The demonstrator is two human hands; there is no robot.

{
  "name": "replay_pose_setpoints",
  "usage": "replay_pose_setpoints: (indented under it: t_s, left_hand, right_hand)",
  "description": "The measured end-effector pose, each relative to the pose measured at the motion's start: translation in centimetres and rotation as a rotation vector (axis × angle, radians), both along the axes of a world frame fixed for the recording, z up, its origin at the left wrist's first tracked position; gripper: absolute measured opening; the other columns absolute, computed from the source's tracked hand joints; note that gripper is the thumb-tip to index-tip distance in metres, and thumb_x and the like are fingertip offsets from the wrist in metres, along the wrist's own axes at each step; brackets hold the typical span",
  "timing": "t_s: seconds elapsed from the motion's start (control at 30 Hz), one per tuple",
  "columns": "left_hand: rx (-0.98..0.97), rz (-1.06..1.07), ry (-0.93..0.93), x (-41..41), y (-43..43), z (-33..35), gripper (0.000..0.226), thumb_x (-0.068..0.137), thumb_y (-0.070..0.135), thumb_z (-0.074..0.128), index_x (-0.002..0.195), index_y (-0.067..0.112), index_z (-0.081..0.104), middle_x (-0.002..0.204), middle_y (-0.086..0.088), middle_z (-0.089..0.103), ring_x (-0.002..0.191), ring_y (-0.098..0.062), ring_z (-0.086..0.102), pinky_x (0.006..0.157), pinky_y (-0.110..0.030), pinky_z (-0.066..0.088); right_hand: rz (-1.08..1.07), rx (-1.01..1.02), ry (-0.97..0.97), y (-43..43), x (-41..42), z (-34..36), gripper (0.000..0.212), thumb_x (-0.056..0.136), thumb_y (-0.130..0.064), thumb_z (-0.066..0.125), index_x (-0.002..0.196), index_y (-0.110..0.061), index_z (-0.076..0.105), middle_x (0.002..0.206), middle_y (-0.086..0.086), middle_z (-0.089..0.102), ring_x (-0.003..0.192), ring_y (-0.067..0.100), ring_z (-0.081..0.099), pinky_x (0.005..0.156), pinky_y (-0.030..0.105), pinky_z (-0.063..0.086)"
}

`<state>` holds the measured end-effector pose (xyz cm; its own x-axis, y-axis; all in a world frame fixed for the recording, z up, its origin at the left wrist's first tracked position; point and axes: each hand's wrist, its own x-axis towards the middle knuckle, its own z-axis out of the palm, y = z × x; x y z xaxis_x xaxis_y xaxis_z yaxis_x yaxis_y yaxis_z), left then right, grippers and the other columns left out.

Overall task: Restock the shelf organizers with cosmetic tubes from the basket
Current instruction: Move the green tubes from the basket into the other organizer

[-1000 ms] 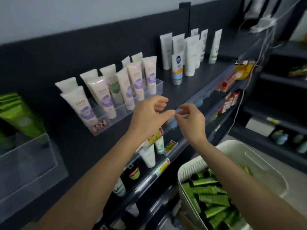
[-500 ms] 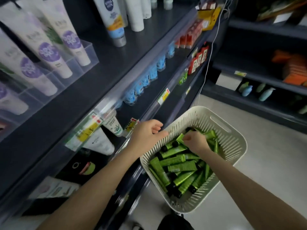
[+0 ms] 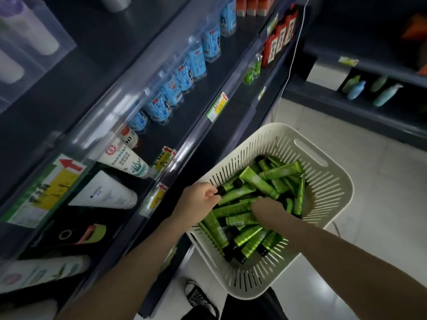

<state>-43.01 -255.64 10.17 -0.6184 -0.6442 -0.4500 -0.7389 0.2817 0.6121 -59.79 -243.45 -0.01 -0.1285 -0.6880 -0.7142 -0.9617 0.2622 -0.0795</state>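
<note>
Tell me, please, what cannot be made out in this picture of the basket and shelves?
Head view only:
- Right hand: fingers buried among the green tubes, grip unclear.
- Left hand: closed at a tube's black cap; hold uncertain.
- Basket: near rim hidden by forearms.
- Clear organizer: cut off by the frame edge, blurred.

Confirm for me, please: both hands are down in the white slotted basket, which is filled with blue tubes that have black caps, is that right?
Not quite: the tubes are green, not blue. The head view shows both the left hand and the right hand down in the white slotted basket, and the tubes do have black caps. The blue items are the bottles on the shelf.
</note>
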Motion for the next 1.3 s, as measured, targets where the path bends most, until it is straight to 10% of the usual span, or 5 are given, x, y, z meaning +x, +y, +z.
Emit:
replay_pose_setpoints:
  t_s: [0.47, 0.57, 0.7, 0.97, 1.3]
  left_hand:
    - [-0.170, -0.268, -0.409, 0.3, 0.1, -4.2, 0.028, 0.093, 0.037, 0.052, 0.113, 0.020, 0.062, 0.073, 0.006, 0.064, 0.061, -0.007, 0.057, 0.058, -0.022, 0.045]
    - [0.019, -0.183, -0.437, -0.3, 0.5, -6.0, 0.019, 0.093, 0.023, 0.054, 0.076, 0.014, 0.051, 0.062, 0.003, 0.045, 0.051, -0.009, 0.042, 0.047, -0.022, 0.030]
    - [0.091, -0.115, -0.481, -1.0, 1.2, -8.7, 0.012, 0.087, 0.022, 0.058, 0.084, 0.011, 0.054, 0.081, -0.005, 0.061, 0.071, -0.020, 0.060, 0.060, -0.034, 0.050]
    - [-0.216, -0.121, -0.703, -2.1, 2.2, -11.7, 0.060, 0.091, 0.016, 0.054, 0.141, -0.002, 0.026, 0.113, -0.017, 0.063, 0.096, -0.029, 0.065, 0.074, -0.038, 0.056]
    - [0.027, -0.051, -0.612, -2.6, 2.2, -11.3, 0.026, 0.084, -0.001, 0.055, 0.110, 0.001, 0.056, 0.104, -0.013, 0.062, 0.091, -0.024, 0.062, 0.072, -0.031, 0.052]
  right_hand:
    - [-0.287, -0.205, -0.345, -1.3, -2.0, 2.8, 0.048, 0.081, -0.010, 0.064, 0.128, -0.009, 0.052, 0.121, 0.009, 0.053, 0.106, 0.026, 0.055, 0.088, 0.037, 0.053]
    - [-0.394, -0.305, -0.406, -0.9, -1.9, 2.9, 0.050, 0.083, -0.027, 0.068, 0.129, -0.012, 0.054, 0.121, 0.005, 0.055, 0.108, 0.020, 0.054, 0.089, 0.030, 0.049]
    - [-0.482, -0.348, -0.415, -0.2, -1.9, 2.5, 0.036, 0.080, -0.049, 0.070, 0.089, -0.015, 0.062, 0.090, -0.001, 0.058, 0.081, 0.016, 0.057, 0.062, 0.023, 0.043]
    - [-0.732, -0.423, -0.552, 0.3, -2.7, 2.6, 0.022, 0.091, -0.015, 0.061, 0.069, -0.010, 0.064, 0.065, 0.007, 0.064, 0.064, 0.025, 0.069, 0.058, 0.031, 0.057]
    - [-0.787, -0.554, -0.516, 0.2, -3.1, 4.3, 0.027, 0.097, -0.018, 0.051, 0.073, -0.009, 0.058, 0.072, 0.007, 0.063, 0.062, 0.017, 0.069, 0.056, 0.037, 0.056]
